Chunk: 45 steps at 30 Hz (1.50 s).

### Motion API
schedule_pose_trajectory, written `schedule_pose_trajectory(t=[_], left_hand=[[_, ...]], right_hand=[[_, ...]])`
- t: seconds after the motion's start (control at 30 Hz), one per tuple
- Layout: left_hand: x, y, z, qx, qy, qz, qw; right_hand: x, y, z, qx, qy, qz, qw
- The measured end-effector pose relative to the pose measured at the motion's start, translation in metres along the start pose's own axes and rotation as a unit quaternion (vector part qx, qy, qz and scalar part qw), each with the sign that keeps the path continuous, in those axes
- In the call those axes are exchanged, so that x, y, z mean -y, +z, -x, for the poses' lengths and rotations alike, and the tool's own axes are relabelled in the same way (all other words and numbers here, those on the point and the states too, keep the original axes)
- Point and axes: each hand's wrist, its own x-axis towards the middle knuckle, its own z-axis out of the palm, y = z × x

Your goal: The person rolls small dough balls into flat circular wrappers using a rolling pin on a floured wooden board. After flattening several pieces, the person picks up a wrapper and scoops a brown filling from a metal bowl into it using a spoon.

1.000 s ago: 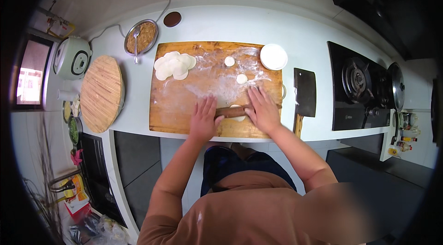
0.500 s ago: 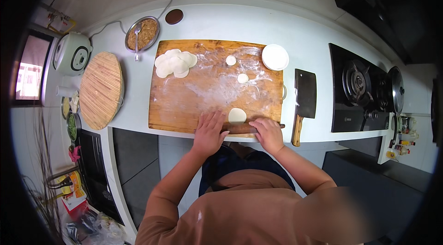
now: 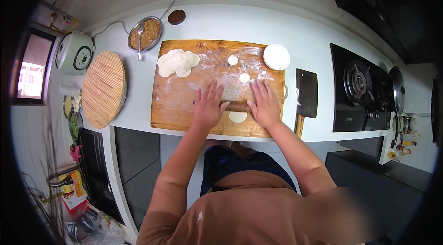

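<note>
A brown rolling pin lies crosswise on the floured wooden board. My left hand rests over its left part, fingers stretched forward past it. Over the right part lies my right hand, its fingers also straight and spread. Both palms press the pin from above. Under the pin a flat round dough wrapper shows only its near half. Beyond the hands are two small dough discs, one farther and one nearer. Several thin wrappers overlap at the board's far left.
A white round dish sits on the board's far right corner. A cleaver lies right of the board, before a gas stove. Leftward are a bowl of filling with a spoon, a slatted round tray and a white cooker.
Both hands and the rolling pin have moved forward, away from the board's near edge. The pin now covers the far half of the wrapper, and my fingers are straighter.
</note>
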Motion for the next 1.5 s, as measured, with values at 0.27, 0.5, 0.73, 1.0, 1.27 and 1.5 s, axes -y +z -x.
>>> schedule_pose_trajectory(t=[0.27, 0.5, 0.73, 1.0, 1.27, 1.5], left_hand=[[-0.003, -0.023, 0.058, 0.084, 0.075, 0.043, 0.993], [-0.008, -0.004, -0.015, 0.033, 0.047, 0.028, 0.998], [-0.006, -0.014, -0.010, 0.093, 0.040, 0.188, 0.977], [-0.025, 0.009, -0.035, 0.124, 0.036, 0.196, 0.972], [-0.007, 0.002, -0.018, 0.095, -0.034, 0.353, 0.930], [0.080, -0.053, -0.051, -0.052, -0.234, 0.273, 0.932]], right_hand=[[0.022, -0.005, 0.092, 0.061, -0.061, -0.030, 0.996], [0.003, -0.008, 0.018, -0.021, 0.047, 0.006, 0.999], [0.024, -0.016, 0.080, 0.009, -0.016, -0.050, 0.999], [0.023, -0.010, 0.093, 0.024, -0.077, -0.101, 0.992], [0.023, -0.019, 0.087, 0.039, -0.093, -0.106, 0.989], [0.014, -0.022, 0.079, 0.026, -0.109, -0.108, 0.988]])
